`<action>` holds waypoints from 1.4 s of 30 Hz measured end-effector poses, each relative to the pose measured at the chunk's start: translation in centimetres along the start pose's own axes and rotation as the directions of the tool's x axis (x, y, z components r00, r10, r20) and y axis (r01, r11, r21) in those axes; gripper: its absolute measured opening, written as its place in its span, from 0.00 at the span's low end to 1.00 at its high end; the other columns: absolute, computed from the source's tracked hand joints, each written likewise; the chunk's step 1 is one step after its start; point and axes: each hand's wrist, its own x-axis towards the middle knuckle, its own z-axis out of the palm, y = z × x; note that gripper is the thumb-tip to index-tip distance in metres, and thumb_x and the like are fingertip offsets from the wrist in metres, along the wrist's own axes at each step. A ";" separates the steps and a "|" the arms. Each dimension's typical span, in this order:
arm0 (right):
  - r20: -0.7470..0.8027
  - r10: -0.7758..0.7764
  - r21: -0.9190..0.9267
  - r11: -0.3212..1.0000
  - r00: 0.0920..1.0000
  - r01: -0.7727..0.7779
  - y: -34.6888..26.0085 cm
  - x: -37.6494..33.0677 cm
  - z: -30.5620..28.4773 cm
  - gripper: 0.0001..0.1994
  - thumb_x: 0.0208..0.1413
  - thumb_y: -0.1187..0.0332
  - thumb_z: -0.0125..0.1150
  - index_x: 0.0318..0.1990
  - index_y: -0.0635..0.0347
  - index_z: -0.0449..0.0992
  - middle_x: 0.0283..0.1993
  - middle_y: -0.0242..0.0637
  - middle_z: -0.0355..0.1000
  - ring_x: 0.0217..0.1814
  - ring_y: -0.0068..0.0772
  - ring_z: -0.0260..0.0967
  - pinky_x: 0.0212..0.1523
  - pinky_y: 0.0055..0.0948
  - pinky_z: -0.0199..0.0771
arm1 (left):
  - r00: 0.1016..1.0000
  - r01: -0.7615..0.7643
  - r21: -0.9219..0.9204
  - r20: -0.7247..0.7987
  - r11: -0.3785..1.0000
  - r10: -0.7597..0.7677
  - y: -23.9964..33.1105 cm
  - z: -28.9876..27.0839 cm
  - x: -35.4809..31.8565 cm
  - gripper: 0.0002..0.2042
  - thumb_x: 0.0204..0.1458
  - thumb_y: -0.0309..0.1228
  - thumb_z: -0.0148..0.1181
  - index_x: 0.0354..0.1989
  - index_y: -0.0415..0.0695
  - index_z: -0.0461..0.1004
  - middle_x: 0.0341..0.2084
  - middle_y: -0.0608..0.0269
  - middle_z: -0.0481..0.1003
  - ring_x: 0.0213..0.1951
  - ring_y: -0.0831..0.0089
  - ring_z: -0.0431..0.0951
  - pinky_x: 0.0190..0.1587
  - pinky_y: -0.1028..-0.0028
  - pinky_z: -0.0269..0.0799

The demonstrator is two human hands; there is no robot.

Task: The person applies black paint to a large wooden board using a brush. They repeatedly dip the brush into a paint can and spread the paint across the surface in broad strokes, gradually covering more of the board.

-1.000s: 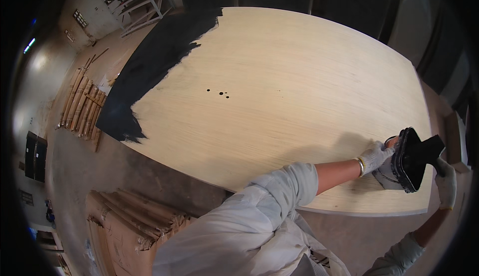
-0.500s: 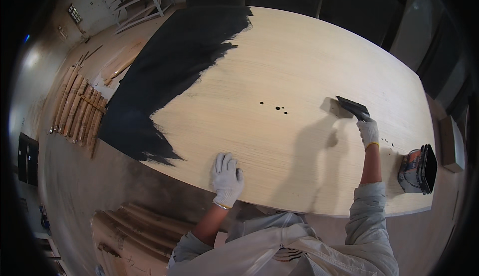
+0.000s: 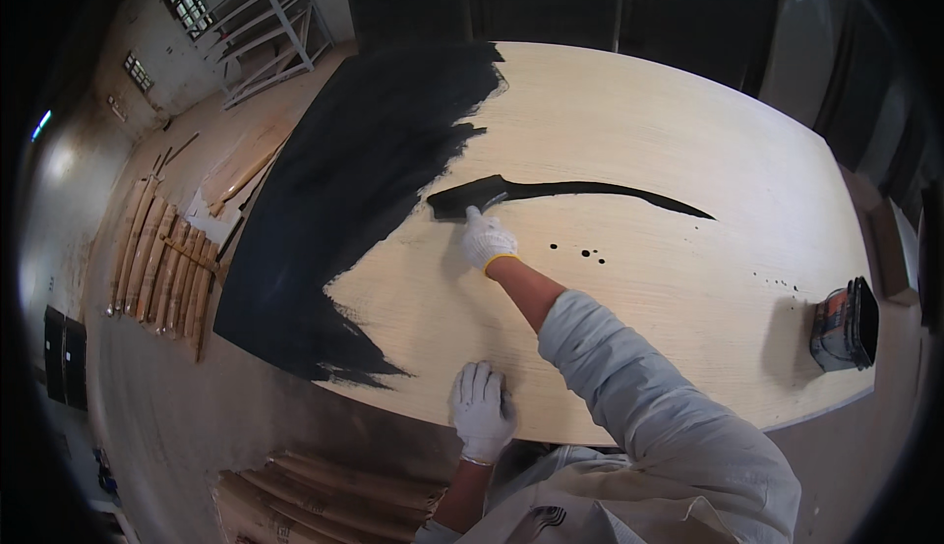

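A pale wood-grained board (image 3: 629, 337) lies before me, its left part coated in black paint (image 3: 324, 200). My right hand (image 3: 489, 239), in a white knit glove, grips a wide black paintbrush (image 3: 464, 200). The brush presses on the board at the ragged edge of the black area. From it a curved black stroke (image 3: 610, 190) runs right and tapers to a point. My left hand (image 3: 483, 413), also gloved, rests on the board's near edge with fingers stretched out and nothing in them. Small black drips (image 3: 586, 253) dot the bare wood.
A paint bucket (image 3: 841, 328) with dark smears stands at the board's right end. Wrapped brown rolls (image 3: 162, 264) lie on the floor to the left, and more brown bundles (image 3: 315, 495) lie below the near edge. A white metal rack (image 3: 265, 28) stands at the back left.
My right hand has swept the brush from the right side leftward to the black area, leaving a new curved stroke. My left hand still rests at the near edge.
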 end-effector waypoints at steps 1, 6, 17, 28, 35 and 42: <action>0.018 0.020 -0.006 1.000 1.000 -0.020 0.2 1.6 -1.1 0.27 0.67 0.62 0.54 0.73 0.50 0.69 0.67 0.59 0.75 0.69 0.62 0.76 0.66 0.55 0.77 | 1.000 -0.008 -0.006 0.006 1.000 0.008 0.1 0.1 0.3 0.19 0.50 0.30 0.64 0.52 0.41 0.77 0.60 0.45 0.76 0.66 0.40 0.71 0.73 0.41 0.62; -0.134 0.229 -0.046 0.971 0.964 -0.237 10.7 8.4 -10.6 0.24 0.63 0.60 0.66 0.66 0.54 0.77 0.66 0.52 0.79 0.69 0.55 0.77 0.66 0.49 0.79 | 0.999 -0.028 0.010 0.018 1.000 0.028 0.8 0.6 0.9 0.19 0.49 0.29 0.63 0.52 0.40 0.77 0.61 0.45 0.76 0.67 0.40 0.71 0.72 0.40 0.62; -0.455 0.494 -0.156 0.774 0.741 -0.613 54.4 -8.4 -33.5 0.22 0.64 0.66 0.52 0.63 0.55 0.82 0.60 0.58 0.80 0.64 0.61 0.78 0.65 0.52 0.78 | 1.000 -0.014 0.108 0.010 0.994 0.013 0.4 2.0 -1.0 0.18 0.55 0.29 0.59 0.53 0.35 0.76 0.62 0.39 0.75 0.67 0.34 0.70 0.71 0.39 0.63; -0.016 0.103 0.022 0.994 0.995 -0.103 20.6 -6.6 -12.5 0.20 0.68 0.65 0.50 0.63 0.62 0.74 0.54 0.60 0.83 0.57 0.63 0.82 0.56 0.54 0.81 | 0.995 -0.079 0.099 0.065 0.992 0.073 0.1 1.2 0.0 0.18 0.59 0.25 0.55 0.57 0.34 0.74 0.62 0.37 0.73 0.68 0.33 0.68 0.72 0.41 0.64; -0.191 0.316 0.046 0.949 0.930 -0.313 36.4 -10.9 -22.3 0.27 0.68 0.65 0.50 0.74 0.45 0.73 0.61 0.55 0.81 0.64 0.58 0.79 0.63 0.51 0.78 | 0.999 -0.034 0.116 0.036 0.993 0.030 0.6 0.9 -1.7 0.17 0.60 0.25 0.55 0.57 0.33 0.74 0.63 0.38 0.73 0.69 0.35 0.68 0.72 0.42 0.64; -0.404 0.564 -0.001 0.787 0.720 -0.617 53.1 -19.6 -31.0 0.29 0.62 0.63 0.56 0.73 0.39 0.75 0.58 0.56 0.82 0.59 0.57 0.81 0.62 0.49 0.79 | 0.999 -0.030 0.073 0.044 0.997 0.027 1.2 1.4 -0.3 0.17 0.60 0.25 0.55 0.56 0.33 0.74 0.62 0.38 0.74 0.68 0.35 0.69 0.72 0.40 0.63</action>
